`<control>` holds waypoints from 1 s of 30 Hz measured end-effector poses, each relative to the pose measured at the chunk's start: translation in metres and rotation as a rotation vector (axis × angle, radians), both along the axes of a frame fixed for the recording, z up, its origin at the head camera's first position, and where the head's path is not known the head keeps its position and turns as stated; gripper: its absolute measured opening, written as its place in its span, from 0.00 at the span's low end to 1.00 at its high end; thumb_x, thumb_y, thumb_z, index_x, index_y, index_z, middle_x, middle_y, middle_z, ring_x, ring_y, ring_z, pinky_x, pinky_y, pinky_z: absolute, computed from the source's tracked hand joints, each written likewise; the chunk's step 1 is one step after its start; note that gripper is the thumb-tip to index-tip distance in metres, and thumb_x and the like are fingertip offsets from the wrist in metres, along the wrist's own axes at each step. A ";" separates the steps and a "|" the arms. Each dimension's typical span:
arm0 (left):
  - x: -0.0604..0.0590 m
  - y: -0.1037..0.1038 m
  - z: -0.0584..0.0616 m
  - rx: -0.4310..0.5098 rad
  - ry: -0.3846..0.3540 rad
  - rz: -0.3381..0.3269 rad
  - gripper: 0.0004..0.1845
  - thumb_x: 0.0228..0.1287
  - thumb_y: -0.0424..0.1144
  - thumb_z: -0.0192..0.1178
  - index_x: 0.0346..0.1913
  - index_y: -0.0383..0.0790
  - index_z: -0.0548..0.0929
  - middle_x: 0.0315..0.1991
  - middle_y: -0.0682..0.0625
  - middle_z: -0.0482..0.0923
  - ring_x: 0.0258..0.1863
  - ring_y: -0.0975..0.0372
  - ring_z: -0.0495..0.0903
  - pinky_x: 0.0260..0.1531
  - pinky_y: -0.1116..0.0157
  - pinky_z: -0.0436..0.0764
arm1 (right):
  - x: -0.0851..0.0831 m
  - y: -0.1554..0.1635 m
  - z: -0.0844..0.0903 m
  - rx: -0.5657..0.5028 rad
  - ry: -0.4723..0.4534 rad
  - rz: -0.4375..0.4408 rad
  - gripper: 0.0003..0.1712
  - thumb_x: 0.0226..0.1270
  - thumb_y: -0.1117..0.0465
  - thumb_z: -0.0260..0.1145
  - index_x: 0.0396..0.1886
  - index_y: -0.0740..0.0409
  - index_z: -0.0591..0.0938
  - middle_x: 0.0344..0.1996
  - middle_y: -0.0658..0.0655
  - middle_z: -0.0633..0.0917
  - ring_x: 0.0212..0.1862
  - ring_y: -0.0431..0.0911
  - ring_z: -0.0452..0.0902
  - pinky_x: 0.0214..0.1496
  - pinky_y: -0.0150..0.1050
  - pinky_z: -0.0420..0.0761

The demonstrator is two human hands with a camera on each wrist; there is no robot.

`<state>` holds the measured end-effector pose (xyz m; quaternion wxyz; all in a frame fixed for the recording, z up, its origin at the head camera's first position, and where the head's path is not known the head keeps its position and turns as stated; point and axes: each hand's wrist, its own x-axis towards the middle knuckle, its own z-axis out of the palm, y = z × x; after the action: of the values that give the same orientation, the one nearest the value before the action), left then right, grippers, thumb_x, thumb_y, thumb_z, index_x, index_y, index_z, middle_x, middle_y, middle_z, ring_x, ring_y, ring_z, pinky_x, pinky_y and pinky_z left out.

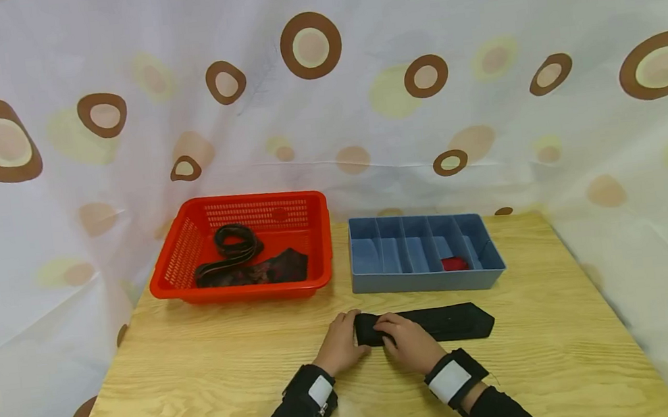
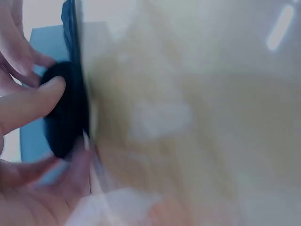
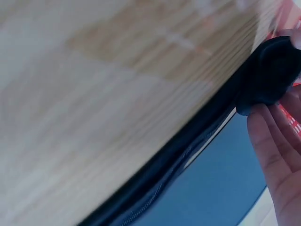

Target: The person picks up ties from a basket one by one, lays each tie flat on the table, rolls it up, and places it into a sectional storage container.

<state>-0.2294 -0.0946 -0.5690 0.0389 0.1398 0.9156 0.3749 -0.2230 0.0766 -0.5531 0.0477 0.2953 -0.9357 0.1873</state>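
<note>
A black necktie [image 1: 459,322] lies across the table with its pointed wide end to the right; its left part is wound into a thick roll [image 2: 66,108]. My left hand [image 1: 341,345] holds the roll from the left, thumb at the near side and fingers at the far side. From the right, my right hand [image 1: 412,344] grips the same roll with curled fingers. In the right wrist view the roll [image 3: 270,73] sits between fingertips, and the flat length runs away from it with a seam showing.
Back left stands a red plastic basket [image 1: 245,291] holding dark patterned neckties [image 1: 279,267], one partly coiled. To its right is a blue-grey divided box [image 1: 421,281] with a red item [image 1: 454,264] in one compartment. A patterned curtain [image 1: 361,117] hangs behind the wooden table [image 1: 206,385].
</note>
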 end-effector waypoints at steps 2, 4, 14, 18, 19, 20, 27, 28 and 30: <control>-0.001 -0.005 0.000 0.020 -0.026 -0.028 0.33 0.53 0.34 0.68 0.62 0.32 0.69 0.43 0.42 0.73 0.36 0.56 0.76 0.35 0.65 0.77 | 0.000 0.000 -0.001 -0.024 -0.024 -0.001 0.11 0.59 0.67 0.65 0.43 0.61 0.83 0.44 0.57 0.81 0.47 0.50 0.81 0.48 0.43 0.81; -0.002 -0.008 0.002 0.045 -0.035 -0.036 0.32 0.55 0.33 0.67 0.63 0.32 0.69 0.39 0.44 0.72 0.28 0.62 0.72 0.27 0.70 0.73 | 0.000 -0.001 -0.002 -0.038 -0.050 0.016 0.12 0.60 0.67 0.65 0.44 0.62 0.82 0.45 0.58 0.81 0.47 0.51 0.80 0.47 0.43 0.81; 0.001 -0.005 0.028 0.003 -0.024 -0.068 0.36 0.49 0.30 0.70 0.64 0.32 0.69 0.48 0.39 0.71 0.27 0.67 0.71 0.28 0.76 0.74 | -0.003 -0.006 -0.009 -0.039 -0.183 0.091 0.15 0.63 0.67 0.61 0.48 0.69 0.78 0.49 0.64 0.77 0.51 0.54 0.77 0.51 0.47 0.78; 0.002 0.006 0.026 -0.054 0.008 -0.045 0.29 0.50 0.31 0.70 0.58 0.31 0.75 0.46 0.40 0.73 0.27 0.67 0.71 0.29 0.76 0.73 | 0.000 -0.002 -0.012 0.046 -0.076 0.045 0.13 0.62 0.64 0.63 0.43 0.69 0.81 0.47 0.61 0.75 0.48 0.52 0.73 0.50 0.45 0.76; 0.002 0.010 0.024 -0.064 0.016 -0.035 0.28 0.49 0.31 0.70 0.56 0.31 0.77 0.45 0.40 0.73 0.28 0.67 0.72 0.29 0.75 0.73 | 0.001 -0.001 -0.011 0.060 -0.035 0.030 0.13 0.61 0.64 0.63 0.42 0.69 0.81 0.45 0.61 0.75 0.47 0.51 0.72 0.49 0.45 0.76; 0.002 0.013 0.023 -0.077 0.025 -0.022 0.27 0.49 0.32 0.71 0.54 0.31 0.78 0.44 0.41 0.73 0.28 0.66 0.72 0.30 0.75 0.74 | 0.002 0.000 -0.010 0.067 0.006 0.014 0.13 0.61 0.64 0.64 0.42 0.69 0.82 0.44 0.60 0.76 0.45 0.51 0.72 0.48 0.45 0.76; -0.002 0.032 0.020 -0.173 0.112 0.023 0.20 0.47 0.34 0.71 0.45 0.31 0.82 0.39 0.42 0.78 0.38 0.57 0.77 0.39 0.67 0.79 | 0.006 0.001 0.000 -0.005 0.101 0.014 0.13 0.60 0.68 0.64 0.46 0.64 0.81 0.43 0.58 0.78 0.45 0.49 0.77 0.47 0.42 0.79; -0.002 0.032 0.019 -0.159 0.115 0.021 0.20 0.48 0.33 0.70 0.46 0.31 0.82 0.39 0.42 0.78 0.39 0.56 0.76 0.40 0.67 0.80 | 0.006 0.001 0.000 -0.003 0.087 0.022 0.13 0.60 0.68 0.64 0.46 0.63 0.82 0.43 0.57 0.79 0.45 0.48 0.78 0.48 0.41 0.80; -0.001 0.031 0.016 -0.105 0.105 0.021 0.22 0.49 0.32 0.68 0.50 0.31 0.80 0.41 0.41 0.76 0.39 0.55 0.76 0.41 0.65 0.79 | 0.006 0.001 -0.001 0.015 0.057 0.028 0.12 0.61 0.67 0.63 0.46 0.62 0.82 0.44 0.57 0.80 0.46 0.48 0.80 0.48 0.40 0.80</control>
<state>-0.2302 -0.0632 -0.5532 -0.0059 0.1475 0.9363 0.3188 -0.2168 0.0781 -0.5536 0.0698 0.3139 -0.9310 0.1726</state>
